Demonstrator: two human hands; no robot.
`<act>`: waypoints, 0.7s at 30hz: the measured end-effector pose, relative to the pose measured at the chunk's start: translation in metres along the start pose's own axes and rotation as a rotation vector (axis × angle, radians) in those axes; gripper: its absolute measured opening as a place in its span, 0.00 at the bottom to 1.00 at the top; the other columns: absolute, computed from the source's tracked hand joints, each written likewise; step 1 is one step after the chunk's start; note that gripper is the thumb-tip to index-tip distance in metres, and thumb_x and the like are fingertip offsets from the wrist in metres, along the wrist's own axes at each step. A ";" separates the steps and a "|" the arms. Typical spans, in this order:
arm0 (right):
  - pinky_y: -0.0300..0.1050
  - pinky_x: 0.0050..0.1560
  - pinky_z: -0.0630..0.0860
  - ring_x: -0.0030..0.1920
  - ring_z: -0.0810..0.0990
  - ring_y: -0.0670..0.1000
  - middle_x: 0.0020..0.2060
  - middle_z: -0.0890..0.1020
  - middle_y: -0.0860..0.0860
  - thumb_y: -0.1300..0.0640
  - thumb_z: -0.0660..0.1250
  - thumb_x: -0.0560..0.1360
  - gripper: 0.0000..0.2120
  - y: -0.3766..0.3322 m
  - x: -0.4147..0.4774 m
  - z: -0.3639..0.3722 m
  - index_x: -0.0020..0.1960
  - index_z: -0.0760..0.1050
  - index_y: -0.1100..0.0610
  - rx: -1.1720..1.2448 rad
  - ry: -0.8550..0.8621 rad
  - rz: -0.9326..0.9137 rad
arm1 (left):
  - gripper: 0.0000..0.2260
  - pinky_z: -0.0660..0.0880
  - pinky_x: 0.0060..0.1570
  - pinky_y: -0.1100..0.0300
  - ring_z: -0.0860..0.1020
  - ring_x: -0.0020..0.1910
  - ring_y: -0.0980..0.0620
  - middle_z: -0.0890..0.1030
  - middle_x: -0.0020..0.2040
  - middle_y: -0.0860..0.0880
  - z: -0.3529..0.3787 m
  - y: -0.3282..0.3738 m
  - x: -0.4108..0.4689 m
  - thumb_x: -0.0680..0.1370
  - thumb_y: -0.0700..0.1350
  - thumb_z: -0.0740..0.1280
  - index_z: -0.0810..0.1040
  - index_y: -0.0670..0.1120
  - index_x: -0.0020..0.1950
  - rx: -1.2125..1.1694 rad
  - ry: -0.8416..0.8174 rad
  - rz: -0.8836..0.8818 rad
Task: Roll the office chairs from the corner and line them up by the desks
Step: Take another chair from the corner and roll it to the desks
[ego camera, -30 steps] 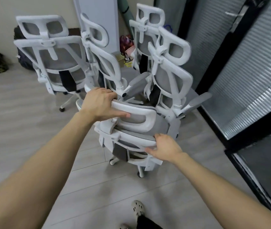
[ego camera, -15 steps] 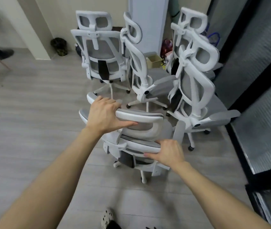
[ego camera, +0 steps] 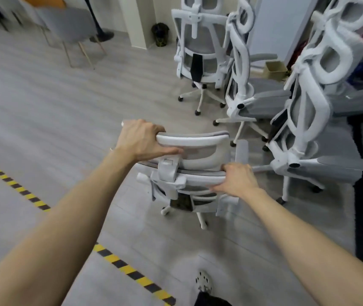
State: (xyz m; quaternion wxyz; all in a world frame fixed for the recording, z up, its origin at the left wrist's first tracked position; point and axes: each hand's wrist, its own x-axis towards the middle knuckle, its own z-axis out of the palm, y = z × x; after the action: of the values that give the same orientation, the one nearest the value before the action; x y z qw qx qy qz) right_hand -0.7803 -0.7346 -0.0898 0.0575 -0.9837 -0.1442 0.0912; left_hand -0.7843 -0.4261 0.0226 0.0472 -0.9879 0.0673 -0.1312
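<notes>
A white office chair (ego camera: 200, 155) with grey mesh stands right in front of me, seen from behind and above. My left hand (ego camera: 143, 141) grips the left end of its headrest. My right hand (ego camera: 237, 181) holds the top edge of its backrest on the right. Its seat and most of its wheeled base are hidden under the back. Three more white chairs stay bunched to the right: one at the back (ego camera: 198, 49), one in the middle (ego camera: 240, 69) and a near one (ego camera: 308, 111).
Yellow-and-black hazard tape (ego camera: 121, 263) runs diagonally across the grey floor at lower left. A grey chair with wooden legs (ego camera: 70, 25) stands at far left. A pillar (ego camera: 136, 21), a dark bin (ego camera: 160, 34) and a cardboard box (ego camera: 275, 69) sit behind the chairs. My shoe (ego camera: 202, 281) shows below.
The held chair has come away from the cluster toward me and to the left. A gap has opened to the other chairs, and the hazard tape has come into view.
</notes>
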 end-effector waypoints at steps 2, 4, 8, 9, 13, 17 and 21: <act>0.53 0.58 0.77 0.50 0.84 0.55 0.43 0.84 0.47 0.21 0.73 0.61 0.32 -0.005 -0.015 0.003 0.50 0.82 0.45 0.008 -0.011 -0.026 | 0.41 0.69 0.34 0.55 0.72 0.31 0.48 0.70 0.26 0.55 -0.009 0.011 -0.037 0.65 0.90 0.54 0.82 0.54 0.39 0.003 0.041 -0.076; 0.52 0.58 0.76 0.50 0.84 0.55 0.43 0.85 0.46 0.23 0.74 0.59 0.31 -0.008 -0.033 0.007 0.51 0.84 0.44 0.000 -0.018 -0.064 | 0.39 0.62 0.35 0.55 0.72 0.32 0.48 0.67 0.25 0.55 -0.019 0.021 -0.072 0.66 0.90 0.57 0.77 0.54 0.35 0.023 0.040 -0.123; 0.53 0.58 0.77 0.50 0.85 0.55 0.43 0.86 0.46 0.23 0.74 0.58 0.31 -0.021 -0.074 0.009 0.52 0.85 0.42 -0.008 -0.050 -0.143 | 0.40 0.61 0.37 0.54 0.77 0.35 0.48 0.75 0.28 0.54 -0.040 0.037 -0.139 0.65 0.89 0.58 0.83 0.54 0.40 0.045 0.023 -0.226; 0.53 0.58 0.77 0.51 0.85 0.55 0.44 0.86 0.46 0.23 0.74 0.59 0.31 -0.025 -0.085 0.010 0.52 0.85 0.42 -0.014 -0.063 -0.166 | 0.40 0.61 0.37 0.55 0.79 0.36 0.47 0.77 0.29 0.53 -0.043 0.042 -0.157 0.65 0.89 0.57 0.84 0.54 0.40 0.056 0.033 -0.249; 0.51 0.57 0.77 0.51 0.85 0.53 0.44 0.86 0.45 0.23 0.72 0.56 0.34 -0.037 -0.129 0.021 0.57 0.85 0.38 -0.007 -0.103 -0.242 | 0.42 0.56 0.34 0.56 0.79 0.33 0.46 0.76 0.27 0.52 -0.053 0.062 -0.231 0.65 0.89 0.57 0.80 0.50 0.35 0.058 0.140 -0.345; 0.49 0.54 0.72 0.52 0.85 0.52 0.44 0.87 0.44 0.23 0.73 0.57 0.33 -0.052 -0.173 0.028 0.59 0.85 0.36 -0.042 -0.131 -0.344 | 0.42 0.55 0.33 0.56 0.78 0.29 0.47 0.75 0.25 0.51 -0.072 0.083 -0.305 0.66 0.88 0.59 0.79 0.48 0.32 0.056 0.213 -0.437; 0.50 0.56 0.76 0.50 0.84 0.50 0.44 0.85 0.41 0.22 0.71 0.57 0.34 -0.066 -0.216 0.036 0.59 0.85 0.34 -0.070 -0.138 -0.450 | 0.41 0.55 0.33 0.55 0.77 0.29 0.48 0.75 0.25 0.51 -0.092 0.105 -0.370 0.67 0.87 0.59 0.78 0.48 0.31 0.077 0.256 -0.537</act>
State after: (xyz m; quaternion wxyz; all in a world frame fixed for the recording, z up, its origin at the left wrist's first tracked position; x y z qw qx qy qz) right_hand -1.0089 -0.7326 -0.0807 0.0325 -0.9196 -0.3665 0.1380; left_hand -1.1755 -0.4830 0.0057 0.0394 -0.9434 -0.1958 -0.2648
